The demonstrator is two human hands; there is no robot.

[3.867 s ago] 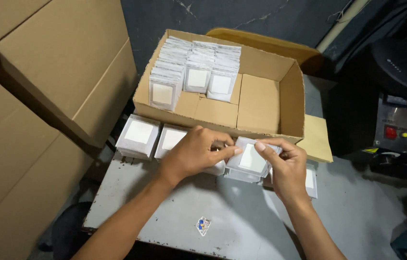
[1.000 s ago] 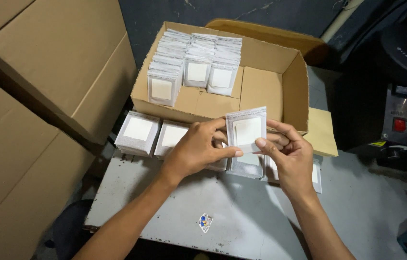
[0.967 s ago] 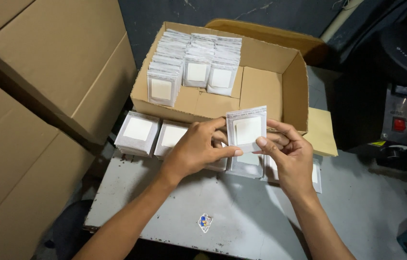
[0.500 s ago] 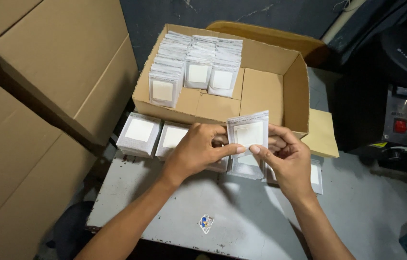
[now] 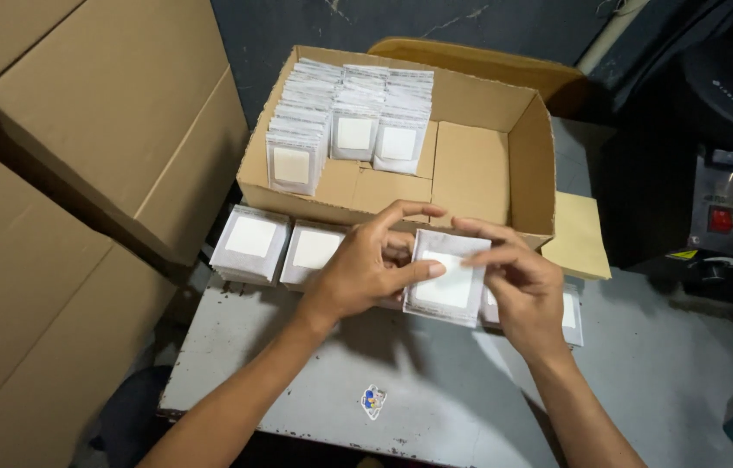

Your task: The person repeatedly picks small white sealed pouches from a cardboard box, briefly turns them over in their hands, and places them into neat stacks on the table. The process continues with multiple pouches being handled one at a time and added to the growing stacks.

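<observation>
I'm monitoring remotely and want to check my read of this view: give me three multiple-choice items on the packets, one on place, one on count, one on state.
1. Where does the packet in both hands sit?
A. Inside the cardboard box
B. Above the grey table, in front of the box
C. On the dark machine to the right

2. How many rows of packets stand in the cardboard box?
A. One
B. Three
C. Six

3. How is the packet held?
A. Left hand alone
B. Lying loose, untouched
C. Pinched from both sides by both hands

Answers:
1. B: it is lifted over the grey table, just short of the box's front wall.
2. B: three rows fill the box's left part.
3. C: the left hand grips its left edge with the fingers, and the right hand its right edge.
</observation>
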